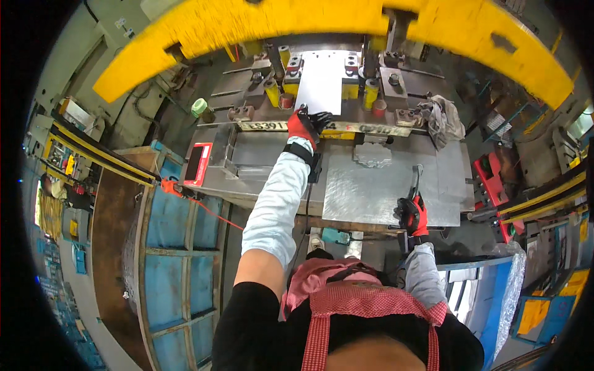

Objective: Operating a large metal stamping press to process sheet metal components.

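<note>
My left hand point(304, 128), in a red and black glove, reaches forward to the near edge of a bright, flat sheet metal blank point(320, 80) lying in the press die point(383, 128). Its fingers look stretched and apart at that edge; whether they press on the blank is hard to make out. Closer to me, my right hand point(413, 216), gloved alike, is closed around a slim metal hand tool with a bent tip point(419, 174). That tool is held over a large grey metal sheet point(352, 191) on the work surface. A small irregular metal piece point(372, 154) rests at the sheet's far edge.
A yellow press beam point(297, 21) arches across the far side. Yellow and red posts flank the die. A grey rag point(444, 120) hangs at the right. A red-framed card point(198, 164) lies on the left, above a blue-panelled rack point(179, 247). A red rack point(492, 185) stands right.
</note>
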Available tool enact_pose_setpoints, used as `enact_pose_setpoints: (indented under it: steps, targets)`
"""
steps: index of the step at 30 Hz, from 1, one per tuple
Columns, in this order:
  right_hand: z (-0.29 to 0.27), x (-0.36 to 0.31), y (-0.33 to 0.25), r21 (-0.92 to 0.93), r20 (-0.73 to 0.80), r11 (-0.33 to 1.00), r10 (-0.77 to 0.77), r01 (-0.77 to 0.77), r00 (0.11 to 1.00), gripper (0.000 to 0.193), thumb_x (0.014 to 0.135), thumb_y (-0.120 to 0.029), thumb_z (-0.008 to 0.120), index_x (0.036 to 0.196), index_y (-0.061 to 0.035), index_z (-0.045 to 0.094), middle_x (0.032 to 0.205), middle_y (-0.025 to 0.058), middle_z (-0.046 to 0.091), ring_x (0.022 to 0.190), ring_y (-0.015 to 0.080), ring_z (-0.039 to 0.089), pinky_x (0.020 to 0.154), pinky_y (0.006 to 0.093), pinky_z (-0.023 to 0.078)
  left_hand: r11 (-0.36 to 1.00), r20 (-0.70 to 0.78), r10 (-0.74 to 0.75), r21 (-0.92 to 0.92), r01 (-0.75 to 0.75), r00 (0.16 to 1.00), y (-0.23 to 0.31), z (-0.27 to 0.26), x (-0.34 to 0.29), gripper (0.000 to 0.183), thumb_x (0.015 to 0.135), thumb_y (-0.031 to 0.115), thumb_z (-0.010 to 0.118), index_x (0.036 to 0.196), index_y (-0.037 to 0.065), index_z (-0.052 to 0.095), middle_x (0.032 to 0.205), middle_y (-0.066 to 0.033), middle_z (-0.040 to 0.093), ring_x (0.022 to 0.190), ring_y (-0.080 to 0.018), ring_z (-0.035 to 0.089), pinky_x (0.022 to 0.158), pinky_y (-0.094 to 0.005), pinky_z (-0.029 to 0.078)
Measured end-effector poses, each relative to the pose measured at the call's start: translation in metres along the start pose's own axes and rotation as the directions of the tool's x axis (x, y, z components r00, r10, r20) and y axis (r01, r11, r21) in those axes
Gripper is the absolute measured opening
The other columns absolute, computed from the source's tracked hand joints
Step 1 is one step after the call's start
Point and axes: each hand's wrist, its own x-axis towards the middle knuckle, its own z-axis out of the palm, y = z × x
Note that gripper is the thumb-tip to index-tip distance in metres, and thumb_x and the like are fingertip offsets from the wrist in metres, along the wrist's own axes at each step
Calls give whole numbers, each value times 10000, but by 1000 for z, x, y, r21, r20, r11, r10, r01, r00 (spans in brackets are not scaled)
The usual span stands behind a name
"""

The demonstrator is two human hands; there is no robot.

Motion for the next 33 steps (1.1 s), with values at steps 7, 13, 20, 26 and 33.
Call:
enact_pose_setpoints:
  steps: [7, 13, 20, 26, 33]
  targets:
    - [90, -34, -30, -439, 9, 882, -185, 170, 983, 428, 860, -163, 520, 1256, -50, 402, 830, 53, 570, 549, 89, 457, 467, 239, 397, 999, 7, -39, 21, 39, 999, 4, -1, 0, 414, 901, 314, 400, 1143, -19, 449, 882, -251, 609, 747, -355, 626, 684, -418, 544]
    - [204, 67, -75, -529, 410, 756, -170, 386, 896, 463, 804, -94, 602, 1233, -14, 448, 916, 7, 553, 795, 92, 510, 704, 223, 428, 990, 46, -132, -37, 134, 990, 6, -8, 1, 500, 894, 382, 389, 1037, -87, 487, 862, -263, 613, 725, -368, 623, 689, -430, 533]
    - [319, 198, -117, -527, 528, 789, 12, 317, 849, 115, 820, -201, 601, 830, -87, 606, 676, 10, 556, 496, 87, 461, 483, 208, 370, 966, 46, -247, -60, 250, 968, -3, -10, 8, 556, 880, 416, 429, 1008, -117, 519, 870, -261, 616, 704, -338, 628, 713, -415, 526]
    - [272, 122, -95, -363, 723, 481, -395, 798, 567, 241, 842, -172, 540, 1029, -20, 549, 722, -6, 513, 572, 64, 452, 499, 206, 355, 971, 130, -227, -50, 235, 965, 6, -27, -2, 612, 872, 477, 437, 967, -117, 554, 855, -245, 628, 698, -311, 634, 686, -373, 535]
    - [135, -21, -60, -534, 90, 846, 48, 8, 995, 465, 819, -163, 539, 1248, -31, 421, 798, 49, 577, 537, 78, 467, 459, 213, 375, 994, 146, -112, 21, 110, 983, 5, -17, 26, 558, 884, 451, 425, 982, -85, 546, 850, -228, 633, 717, -316, 637, 684, -380, 536]
